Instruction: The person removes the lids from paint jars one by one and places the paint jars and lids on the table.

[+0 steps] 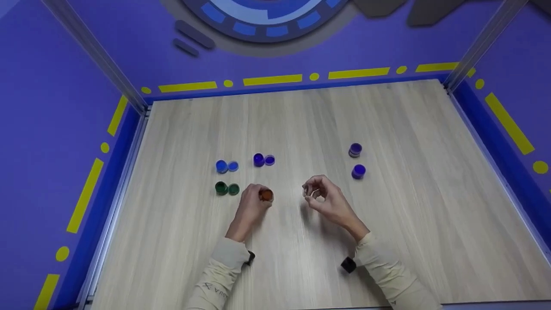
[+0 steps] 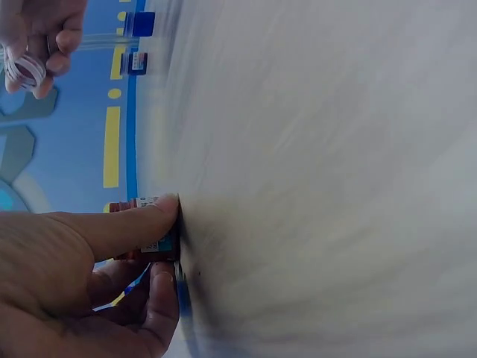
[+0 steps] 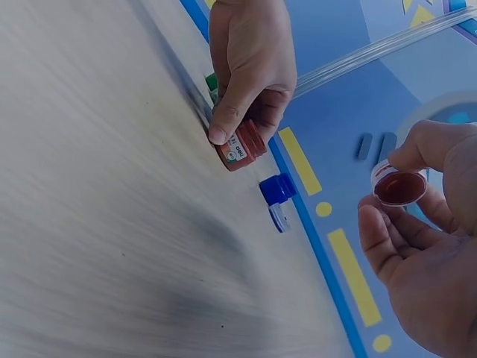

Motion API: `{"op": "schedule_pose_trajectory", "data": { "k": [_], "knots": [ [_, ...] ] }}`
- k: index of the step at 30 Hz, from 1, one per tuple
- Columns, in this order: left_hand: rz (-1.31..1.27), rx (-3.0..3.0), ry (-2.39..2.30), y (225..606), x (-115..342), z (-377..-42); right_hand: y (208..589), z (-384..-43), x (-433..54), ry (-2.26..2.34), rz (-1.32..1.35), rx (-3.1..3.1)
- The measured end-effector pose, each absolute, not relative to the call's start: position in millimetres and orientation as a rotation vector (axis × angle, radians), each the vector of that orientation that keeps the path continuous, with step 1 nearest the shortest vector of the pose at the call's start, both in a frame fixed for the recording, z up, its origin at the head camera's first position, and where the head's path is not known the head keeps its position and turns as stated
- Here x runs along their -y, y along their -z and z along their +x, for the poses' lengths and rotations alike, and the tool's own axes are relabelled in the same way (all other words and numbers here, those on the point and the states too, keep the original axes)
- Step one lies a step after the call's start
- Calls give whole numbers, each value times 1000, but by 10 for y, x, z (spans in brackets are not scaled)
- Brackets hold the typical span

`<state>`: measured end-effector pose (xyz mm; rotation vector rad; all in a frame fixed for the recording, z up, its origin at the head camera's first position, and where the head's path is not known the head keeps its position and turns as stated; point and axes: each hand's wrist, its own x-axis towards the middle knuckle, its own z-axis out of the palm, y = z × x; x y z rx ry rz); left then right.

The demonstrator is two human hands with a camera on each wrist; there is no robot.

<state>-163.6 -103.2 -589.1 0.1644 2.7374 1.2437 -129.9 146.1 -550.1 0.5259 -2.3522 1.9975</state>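
Note:
My left hand [image 1: 253, 202] grips a small open jar of brown-orange paint [image 1: 267, 195] low over the table, thumb on one side of its labelled wall [image 3: 240, 147]. To the right, my right hand [image 1: 329, 200] pinches the jar's round lid [image 3: 401, 186] between thumb and fingers, raised off the table and turned on edge. Brown residue coats the lid's inner face. Left of my left hand stands an open green paint jar [image 1: 221, 187] with its lid [image 1: 233, 189] beside it.
Behind the hands stand an open blue jar [image 1: 221, 166] and an open purple jar [image 1: 258, 159], each with its lid alongside. Two more purple-topped jars [image 1: 355, 150] [image 1: 358, 171] stand at the right. Blue-purple panels [image 1: 301, 56] wall the wooden table [image 1: 409, 206].

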Motion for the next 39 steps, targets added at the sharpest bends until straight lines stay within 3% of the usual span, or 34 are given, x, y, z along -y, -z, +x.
{"op": "schedule_pose_trajectory", "data": {
  "k": [11, 39],
  "knots": [
    [55, -2743, -1236, 5853, 1107, -1801, 5596, -1387, -1508, -2124, 485, 2312],
    [2, -2817, -1150, 5785, 1055, -1939, 5351, -1618, -1401, -2324, 503, 2117]
  ]
}}
